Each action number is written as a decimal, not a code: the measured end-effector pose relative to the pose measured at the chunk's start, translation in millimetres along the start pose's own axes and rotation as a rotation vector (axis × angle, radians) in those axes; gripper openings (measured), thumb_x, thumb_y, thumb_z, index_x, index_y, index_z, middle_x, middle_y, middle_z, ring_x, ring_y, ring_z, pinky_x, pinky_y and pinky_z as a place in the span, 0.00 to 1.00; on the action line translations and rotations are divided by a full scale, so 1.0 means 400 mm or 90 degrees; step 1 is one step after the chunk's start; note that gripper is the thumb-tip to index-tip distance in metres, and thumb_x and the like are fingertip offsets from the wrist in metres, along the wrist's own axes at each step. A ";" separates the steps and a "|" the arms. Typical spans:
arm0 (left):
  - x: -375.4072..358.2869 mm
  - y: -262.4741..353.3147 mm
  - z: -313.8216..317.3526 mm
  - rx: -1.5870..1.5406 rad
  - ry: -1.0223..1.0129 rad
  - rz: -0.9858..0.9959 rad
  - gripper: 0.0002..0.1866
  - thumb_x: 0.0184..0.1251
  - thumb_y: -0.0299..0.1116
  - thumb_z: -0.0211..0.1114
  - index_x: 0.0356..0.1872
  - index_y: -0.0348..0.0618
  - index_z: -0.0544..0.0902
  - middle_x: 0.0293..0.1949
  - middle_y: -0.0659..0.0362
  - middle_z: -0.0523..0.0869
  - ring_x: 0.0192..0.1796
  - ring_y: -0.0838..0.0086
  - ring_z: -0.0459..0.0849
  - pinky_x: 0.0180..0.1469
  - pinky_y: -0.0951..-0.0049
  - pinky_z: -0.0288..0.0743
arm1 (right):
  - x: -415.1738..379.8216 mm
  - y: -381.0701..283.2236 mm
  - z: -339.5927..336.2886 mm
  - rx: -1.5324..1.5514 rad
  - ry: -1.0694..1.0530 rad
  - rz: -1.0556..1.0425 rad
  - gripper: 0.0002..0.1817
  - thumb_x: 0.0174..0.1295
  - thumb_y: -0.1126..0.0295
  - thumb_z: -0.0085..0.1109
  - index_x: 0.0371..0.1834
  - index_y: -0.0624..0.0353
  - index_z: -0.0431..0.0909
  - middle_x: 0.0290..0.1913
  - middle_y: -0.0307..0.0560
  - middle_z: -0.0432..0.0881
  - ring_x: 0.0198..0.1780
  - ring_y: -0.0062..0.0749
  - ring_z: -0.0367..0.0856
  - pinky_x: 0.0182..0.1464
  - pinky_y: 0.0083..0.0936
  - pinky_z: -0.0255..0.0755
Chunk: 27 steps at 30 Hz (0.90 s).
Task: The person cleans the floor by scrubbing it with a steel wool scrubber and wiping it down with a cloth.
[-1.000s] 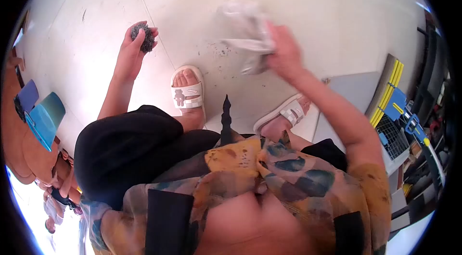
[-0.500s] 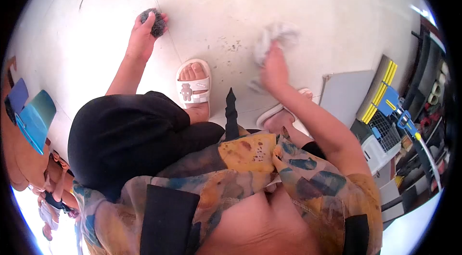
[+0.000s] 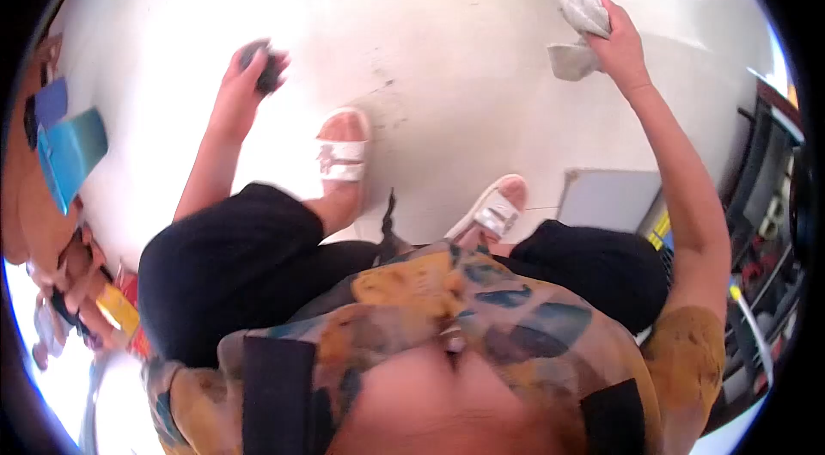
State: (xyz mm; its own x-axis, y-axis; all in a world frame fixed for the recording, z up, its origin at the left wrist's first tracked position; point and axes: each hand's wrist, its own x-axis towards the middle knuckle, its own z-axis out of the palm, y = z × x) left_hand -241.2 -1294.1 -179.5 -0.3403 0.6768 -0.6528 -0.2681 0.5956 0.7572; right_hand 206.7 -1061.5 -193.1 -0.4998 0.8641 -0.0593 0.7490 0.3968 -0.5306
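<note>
My left hand (image 3: 245,77) is wrapped round a dark grey scouring pad (image 3: 263,67), held over the pale tiled floor (image 3: 447,120). Out to the right, my right hand (image 3: 617,42) grips a crumpled whitish cloth (image 3: 577,4), one end of which hangs loose below the fingers. Dark smudges and small specks (image 3: 387,85) mark the floor between the two hands, just beyond my left foot in its white sandal (image 3: 342,158).
My right sandal (image 3: 497,213) stands near a flat grey board (image 3: 610,200) on the floor. A blue bin (image 3: 73,154) is at the left edge, close to brown furniture. Along the right side stands a dark rack (image 3: 765,223) full of items.
My right hand has swung up and to the right with the cloth, away from the specks, which look fewer now. My left hand has shifted slightly down and left with the pad.
</note>
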 end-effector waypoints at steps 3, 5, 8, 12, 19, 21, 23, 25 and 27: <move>-0.040 -0.055 0.006 -0.009 -0.097 -0.001 0.20 0.74 0.38 0.52 0.62 0.43 0.69 0.45 0.56 0.82 0.46 0.74 0.80 0.48 0.75 0.75 | -0.110 0.217 -0.100 -0.062 0.123 0.150 0.34 0.49 0.72 0.62 0.64 0.60 0.67 0.56 0.54 0.74 0.58 0.45 0.73 0.62 0.34 0.66; -0.100 -0.057 -0.063 0.083 -0.081 -0.075 0.20 0.73 0.39 0.53 0.61 0.43 0.69 0.40 0.58 0.82 0.38 0.78 0.80 0.37 0.80 0.74 | -0.158 0.269 -0.039 -0.165 0.144 0.159 0.32 0.50 0.67 0.58 0.63 0.59 0.67 0.53 0.59 0.73 0.57 0.52 0.71 0.59 0.39 0.68; -0.238 -0.067 -0.133 0.169 -0.128 -0.111 0.21 0.72 0.41 0.55 0.61 0.43 0.67 0.39 0.57 0.81 0.37 0.76 0.80 0.34 0.79 0.75 | -0.247 0.241 0.040 -0.131 -0.002 0.370 0.35 0.51 0.63 0.62 0.65 0.53 0.64 0.52 0.56 0.67 0.52 0.50 0.72 0.52 0.42 0.71; -0.300 -0.062 -0.181 0.191 -0.077 -0.223 0.21 0.74 0.42 0.51 0.63 0.47 0.65 0.43 0.56 0.80 0.41 0.73 0.80 0.35 0.75 0.76 | -0.341 0.221 0.141 -0.090 0.105 0.318 0.32 0.48 0.69 0.61 0.61 0.51 0.68 0.47 0.53 0.69 0.48 0.48 0.74 0.47 0.39 0.73; -0.298 -0.034 -0.150 0.175 -0.048 -0.229 0.22 0.74 0.43 0.51 0.64 0.50 0.63 0.44 0.56 0.80 0.43 0.72 0.80 0.37 0.70 0.78 | -0.495 0.379 -0.071 -0.092 0.413 0.341 0.23 0.45 0.77 0.58 0.48 0.45 0.79 0.38 0.48 0.73 0.43 0.45 0.75 0.40 0.39 0.72; -0.286 -0.026 -0.153 0.177 -0.063 -0.241 0.21 0.74 0.42 0.51 0.64 0.50 0.63 0.43 0.56 0.80 0.43 0.71 0.80 0.37 0.69 0.78 | -0.566 0.494 -0.156 -0.205 0.352 0.361 0.26 0.45 0.76 0.58 0.53 0.47 0.77 0.39 0.49 0.74 0.44 0.47 0.75 0.45 0.38 0.73; -0.274 -0.031 -0.155 0.179 -0.054 -0.247 0.21 0.74 0.42 0.51 0.63 0.50 0.64 0.43 0.56 0.80 0.42 0.71 0.80 0.37 0.69 0.78 | -0.630 0.582 -0.193 -0.305 0.270 0.425 0.28 0.47 0.75 0.58 0.57 0.51 0.73 0.42 0.51 0.75 0.47 0.48 0.75 0.49 0.38 0.73; -0.270 -0.034 -0.154 0.206 -0.037 -0.241 0.21 0.74 0.43 0.52 0.63 0.50 0.64 0.43 0.56 0.81 0.42 0.71 0.81 0.37 0.69 0.78 | -0.671 0.639 -0.167 -0.370 0.194 0.513 0.30 0.49 0.73 0.58 0.60 0.55 0.70 0.45 0.52 0.76 0.49 0.49 0.75 0.52 0.39 0.72; -0.273 -0.043 -0.157 0.216 -0.016 -0.234 0.21 0.73 0.43 0.52 0.62 0.49 0.64 0.43 0.56 0.81 0.42 0.71 0.81 0.37 0.69 0.78 | -0.646 0.640 -0.127 -0.245 0.183 0.610 0.28 0.51 0.72 0.57 0.59 0.59 0.69 0.48 0.55 0.76 0.51 0.50 0.74 0.54 0.41 0.71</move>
State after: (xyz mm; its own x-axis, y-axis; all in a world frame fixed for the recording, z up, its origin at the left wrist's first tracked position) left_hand -256.1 -1405.2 -119.9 -0.2558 0.4026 -0.8789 -0.0564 0.9014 0.4293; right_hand 549.9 -1167.6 -270.8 0.4530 0.8878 -0.0816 0.8865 -0.4582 -0.0642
